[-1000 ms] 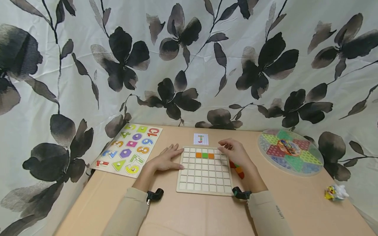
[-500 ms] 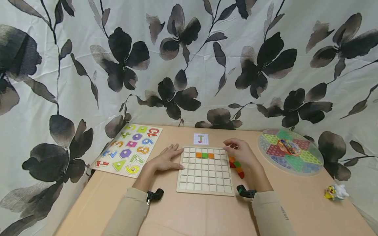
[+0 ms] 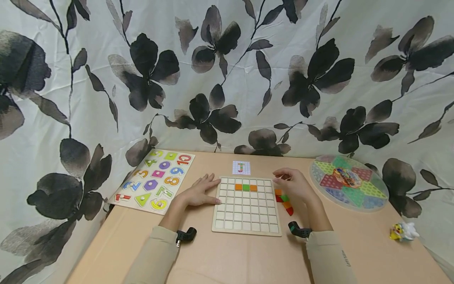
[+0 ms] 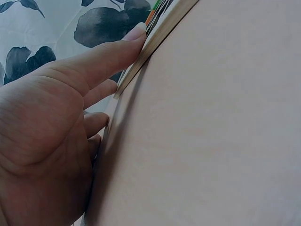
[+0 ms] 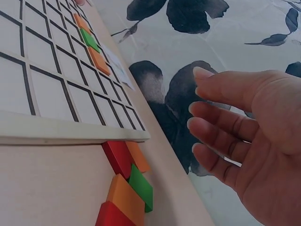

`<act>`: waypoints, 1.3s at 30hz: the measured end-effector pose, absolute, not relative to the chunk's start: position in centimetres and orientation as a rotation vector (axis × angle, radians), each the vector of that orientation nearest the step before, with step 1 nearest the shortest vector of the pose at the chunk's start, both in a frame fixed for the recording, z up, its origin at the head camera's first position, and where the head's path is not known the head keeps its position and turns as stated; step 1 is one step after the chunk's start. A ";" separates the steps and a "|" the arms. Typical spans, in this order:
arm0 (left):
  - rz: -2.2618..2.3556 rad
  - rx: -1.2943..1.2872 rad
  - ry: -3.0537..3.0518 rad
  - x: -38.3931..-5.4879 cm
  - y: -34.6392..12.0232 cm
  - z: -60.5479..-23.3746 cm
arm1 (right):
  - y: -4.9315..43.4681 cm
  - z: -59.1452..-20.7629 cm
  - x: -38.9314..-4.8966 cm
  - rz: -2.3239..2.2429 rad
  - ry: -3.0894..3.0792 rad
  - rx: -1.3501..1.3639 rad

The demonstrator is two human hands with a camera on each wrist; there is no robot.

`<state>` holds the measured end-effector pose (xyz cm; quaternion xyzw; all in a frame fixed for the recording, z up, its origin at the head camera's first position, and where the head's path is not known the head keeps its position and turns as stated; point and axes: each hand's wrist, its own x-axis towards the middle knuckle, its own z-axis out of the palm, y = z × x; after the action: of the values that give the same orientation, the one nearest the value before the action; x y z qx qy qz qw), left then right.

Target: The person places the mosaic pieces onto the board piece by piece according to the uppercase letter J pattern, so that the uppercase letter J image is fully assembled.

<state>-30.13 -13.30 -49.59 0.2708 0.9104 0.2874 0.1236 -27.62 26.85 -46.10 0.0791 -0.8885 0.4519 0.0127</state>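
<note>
Right now I am hovering my right hand (image 3: 296, 186), fingers relaxed and holding nothing, just above the colored blocks (image 3: 285, 200) lying beside the board (image 3: 245, 227); my left hand (image 3: 198, 192) is pressing flat against the board's opposite edge.

right hand (image 3: 294, 185) moved rightward off grid board (image 3: 246, 206)

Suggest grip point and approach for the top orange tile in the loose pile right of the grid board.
Probably pinch the orange tile across its two free side edges, coming from above with the right hand. It lies flat atop the red tiles, against the green tile.
</note>
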 end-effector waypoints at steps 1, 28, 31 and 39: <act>0.838 0.788 2.655 -30.1 -13.3 -49.6 | 27.0 -46.1 -27.6 1.412 -2.778 0.247; 0.851 0.792 2.650 -30.0 -13.3 -49.4 | 28.8 -47.8 -28.1 1.434 -2.924 0.198; 0.857 0.790 2.649 -30.0 -13.3 -49.4 | 28.9 -48.0 -28.1 1.437 -2.928 0.203; 0.864 0.793 2.649 -30.0 -13.4 -49.5 | 28.8 -48.6 -28.4 1.402 -2.962 0.222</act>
<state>-30.05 -13.37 -49.49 0.2717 0.9076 0.2958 0.1219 -28.37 28.83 -48.62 0.0673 -0.8995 0.4257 -0.0715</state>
